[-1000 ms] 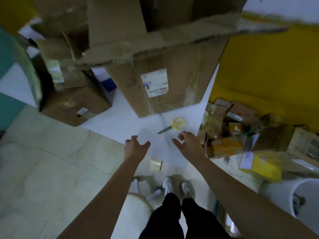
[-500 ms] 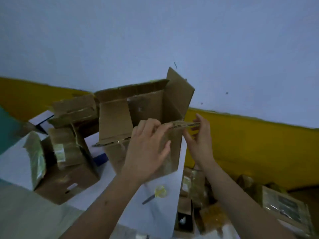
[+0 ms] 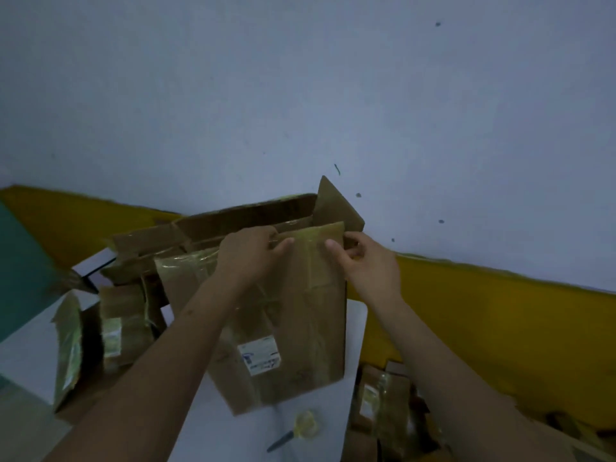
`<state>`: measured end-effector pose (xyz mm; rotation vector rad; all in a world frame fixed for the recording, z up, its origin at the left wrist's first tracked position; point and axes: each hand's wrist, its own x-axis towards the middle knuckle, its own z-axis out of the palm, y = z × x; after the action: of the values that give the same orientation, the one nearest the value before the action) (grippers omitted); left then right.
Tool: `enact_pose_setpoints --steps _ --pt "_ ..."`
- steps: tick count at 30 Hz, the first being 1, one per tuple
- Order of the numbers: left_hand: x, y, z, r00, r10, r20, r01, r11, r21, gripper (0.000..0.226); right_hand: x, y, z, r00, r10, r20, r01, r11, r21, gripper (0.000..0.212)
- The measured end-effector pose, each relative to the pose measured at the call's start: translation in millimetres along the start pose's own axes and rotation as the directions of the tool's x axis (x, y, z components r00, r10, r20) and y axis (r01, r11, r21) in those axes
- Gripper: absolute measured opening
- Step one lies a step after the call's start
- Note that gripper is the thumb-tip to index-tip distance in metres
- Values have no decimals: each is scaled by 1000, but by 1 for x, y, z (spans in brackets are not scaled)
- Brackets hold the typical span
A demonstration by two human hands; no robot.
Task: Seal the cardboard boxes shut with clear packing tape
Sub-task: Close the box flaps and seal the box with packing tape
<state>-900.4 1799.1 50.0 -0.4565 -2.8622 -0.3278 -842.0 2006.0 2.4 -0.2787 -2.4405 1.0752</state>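
- Left hand (image 3: 251, 253) gripping near flap's (image 3: 266, 278) top edge, tall brown cardboard box (image 3: 286, 341) on white table (image 3: 353, 328).
- Right hand (image 3: 365, 261) pinching flap's right corner; edge running left-right between hands.
- Yellow-handled scissors (image 3: 301, 428) nearer, below box.

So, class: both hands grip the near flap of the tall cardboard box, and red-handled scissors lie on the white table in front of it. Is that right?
Not quite. In the head view the scissors have yellow handles, not red. The rest stands: the left hand and right hand grip the near flap of the cardboard box on the white table.
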Motion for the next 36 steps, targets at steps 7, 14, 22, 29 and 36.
enact_pose_setpoints --steps 7,14,22,29,36 --pt "9 -1 4 1000 -18 10 17 999 42 44 2 12 29 985 -119 -127 82 961 -263 44" --pt "21 -16 31 984 -52 168 68 993 -95 50 -28 61 41 920 -378 -104 364 922 -129 45" --pt "18 -29 77 970 -35 241 85 976 -200 48 -46 103 46 806 -576 139 592 780 -201 59" --pt "20 -34 91 984 -31 173 52 992 -118 47 -29 90 31 835 -501 228 515 857 -3 53" --pt "19 -34 91 981 -22 194 54 985 -165 46 -14 106 32 762 -582 285 573 810 123 51"
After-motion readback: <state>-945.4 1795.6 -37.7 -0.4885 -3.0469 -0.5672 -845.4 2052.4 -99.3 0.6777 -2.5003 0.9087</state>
